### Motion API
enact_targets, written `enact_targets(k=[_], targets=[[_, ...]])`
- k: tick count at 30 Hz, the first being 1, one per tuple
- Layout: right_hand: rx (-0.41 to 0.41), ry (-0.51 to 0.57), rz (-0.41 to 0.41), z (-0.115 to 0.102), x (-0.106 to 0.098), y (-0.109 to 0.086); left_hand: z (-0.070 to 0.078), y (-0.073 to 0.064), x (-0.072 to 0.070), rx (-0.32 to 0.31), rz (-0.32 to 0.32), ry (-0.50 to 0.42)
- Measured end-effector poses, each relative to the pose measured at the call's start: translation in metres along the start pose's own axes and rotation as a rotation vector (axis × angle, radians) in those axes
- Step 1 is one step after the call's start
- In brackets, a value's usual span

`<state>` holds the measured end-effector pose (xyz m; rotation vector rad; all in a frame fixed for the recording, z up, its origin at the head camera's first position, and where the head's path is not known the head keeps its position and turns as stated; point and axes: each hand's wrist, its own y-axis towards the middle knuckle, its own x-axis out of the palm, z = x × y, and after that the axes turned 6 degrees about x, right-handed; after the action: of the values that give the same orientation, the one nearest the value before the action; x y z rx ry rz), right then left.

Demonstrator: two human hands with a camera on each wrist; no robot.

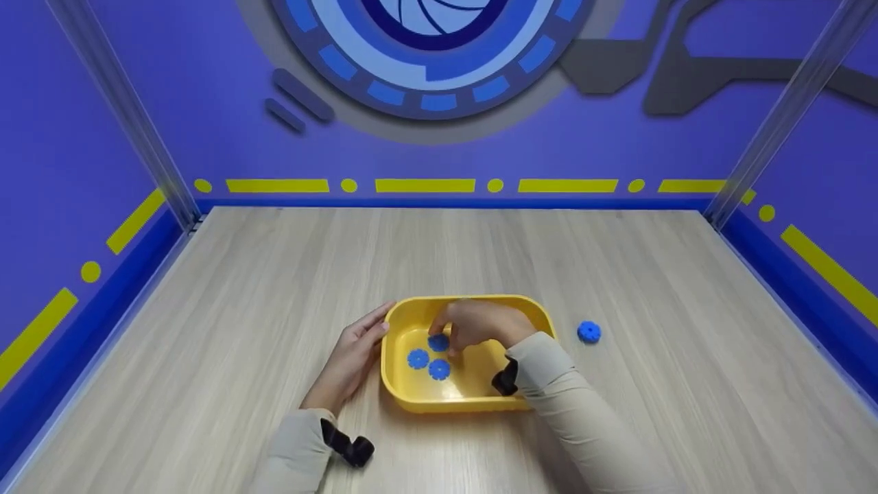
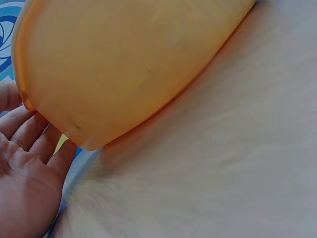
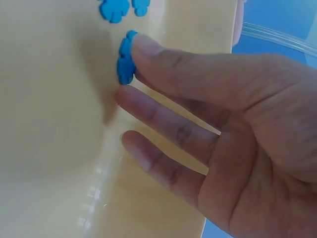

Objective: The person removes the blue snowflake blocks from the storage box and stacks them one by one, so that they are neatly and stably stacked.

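Right hand [image 3: 242, 134], disc [image 3: 125, 62] in fingertips [image 3: 143, 45]

Left grip [image 1: 353, 360]: palm facing inward, fingers extended. Right grip [image 1: 480, 322]: thumb and finger pinched, lower fingers apart.

Head view: set high on the near side, faces forward and down; widest, farthest off, takes in bench [image 1: 274, 274] and back wall [image 1: 480, 156]. Left wrist: very close, skims tub's [image 1: 453, 406] outer side, left hand [image 1: 350, 360] at frame edge; shares both with head, plus a scrap of wall. Right wrist: close, looks into tub past right hand [image 1: 483, 322]; shares that hand and blue pieces [image 1: 439, 369] with head.
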<state>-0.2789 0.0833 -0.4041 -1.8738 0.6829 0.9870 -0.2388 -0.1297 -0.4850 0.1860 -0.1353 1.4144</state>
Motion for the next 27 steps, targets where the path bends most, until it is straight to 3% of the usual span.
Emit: enact_targets(k=[11, 27], targets=[[-0.114, -0.048, 0.078, 0.0036, 0.0078, 0.0039, -0.0011, 0.0014, 0.0001, 0.014, 0.001, 0.002], [-0.032, -0.028, 0.052, 0.0074, 0.0075, 0.0007, -0.0007, 0.0007, 0.0003, 0.022, -0.001, 0.011]])
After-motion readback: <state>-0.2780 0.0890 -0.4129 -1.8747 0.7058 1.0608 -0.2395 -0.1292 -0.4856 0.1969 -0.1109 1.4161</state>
